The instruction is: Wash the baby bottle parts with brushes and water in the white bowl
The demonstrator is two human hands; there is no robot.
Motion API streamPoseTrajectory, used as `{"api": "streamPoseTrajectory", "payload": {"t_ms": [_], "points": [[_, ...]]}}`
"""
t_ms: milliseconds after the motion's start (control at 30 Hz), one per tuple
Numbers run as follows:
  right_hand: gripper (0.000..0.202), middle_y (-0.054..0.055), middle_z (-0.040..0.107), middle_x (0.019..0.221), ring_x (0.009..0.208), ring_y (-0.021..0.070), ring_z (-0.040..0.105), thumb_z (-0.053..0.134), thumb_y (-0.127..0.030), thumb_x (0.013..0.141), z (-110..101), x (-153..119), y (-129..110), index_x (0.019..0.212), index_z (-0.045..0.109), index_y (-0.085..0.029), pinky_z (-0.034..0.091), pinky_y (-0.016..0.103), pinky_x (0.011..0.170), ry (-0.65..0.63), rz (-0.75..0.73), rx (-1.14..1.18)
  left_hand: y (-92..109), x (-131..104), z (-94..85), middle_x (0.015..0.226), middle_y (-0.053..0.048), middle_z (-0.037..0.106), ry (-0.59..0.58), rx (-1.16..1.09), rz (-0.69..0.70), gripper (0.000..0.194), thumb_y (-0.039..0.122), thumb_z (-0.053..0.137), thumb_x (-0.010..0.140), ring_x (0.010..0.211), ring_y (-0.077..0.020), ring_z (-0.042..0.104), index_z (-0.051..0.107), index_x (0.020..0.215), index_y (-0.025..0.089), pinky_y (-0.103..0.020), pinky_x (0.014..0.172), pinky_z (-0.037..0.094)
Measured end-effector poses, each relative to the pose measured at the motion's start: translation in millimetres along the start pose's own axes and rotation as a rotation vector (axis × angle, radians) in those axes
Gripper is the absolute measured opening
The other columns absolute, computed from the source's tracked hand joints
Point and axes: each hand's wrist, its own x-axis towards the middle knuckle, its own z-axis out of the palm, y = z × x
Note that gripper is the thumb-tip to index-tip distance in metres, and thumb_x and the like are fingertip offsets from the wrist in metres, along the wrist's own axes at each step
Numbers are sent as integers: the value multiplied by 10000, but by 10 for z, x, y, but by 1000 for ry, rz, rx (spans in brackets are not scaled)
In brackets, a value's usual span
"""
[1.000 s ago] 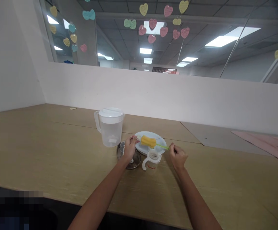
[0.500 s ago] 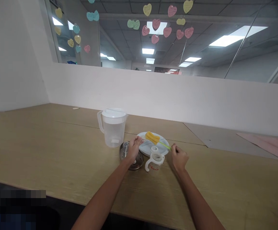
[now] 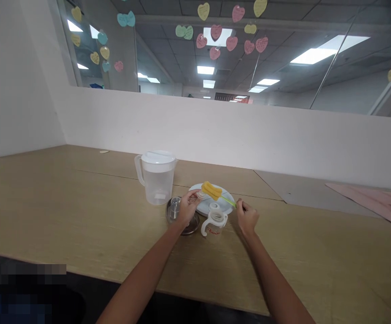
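Observation:
My right hand is closed around the green handle of a yellow sponge brush. The brush head reaches left over a pale plate. In my left hand a small whitish part is pinched, close to the tip of the sponge. Between my forearms stands a small clear cup with a white rim and handles. A white ring lies just behind it. Under my left hand is a round metal tray, partly hidden, with a clear cap on it.
A lidded translucent pitcher stands behind the tray, to the left. Pink cloth lies on a grey surface at the right. A small flat piece is near the wall. The table's front edge runs below.
The small whitish part in my left hand shows more plainly beside the sponge. The whole view has shifted slightly, and both hands keep their holds.

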Motion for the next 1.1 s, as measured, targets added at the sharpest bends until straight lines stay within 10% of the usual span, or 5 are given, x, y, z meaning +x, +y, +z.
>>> {"api": "streamPoseTrajectory", "payload": {"t_ms": [533,800,1100], "points": [[469,-28,289,466,479,89,300,365,-484,784,-10,42,2,452,430,-159,232,229,495,-33,123,174,33,-60,-13,869,-19,614,1,358,224,157,341,541,777,883,-168,575,534,821,190,-285,829,427],[434,41,478,438,451,110,251,360,-371,783,-54,62,30,582,661,-131,175,269,502,168,167,-221,48,-65,-36,871,-5,628,49,355,217,134,341,545,792,899,-166,576,546,812,208,-268,836,414],[469,5,395,407,470,89,267,362,-410,802,-28,21,7,442,494,-141,205,252,501,102,27,-72,109,-91,-20,895,-16,657,69,343,193,137,315,542,797,884,-173,589,604,853,207,-270,825,428]]}}
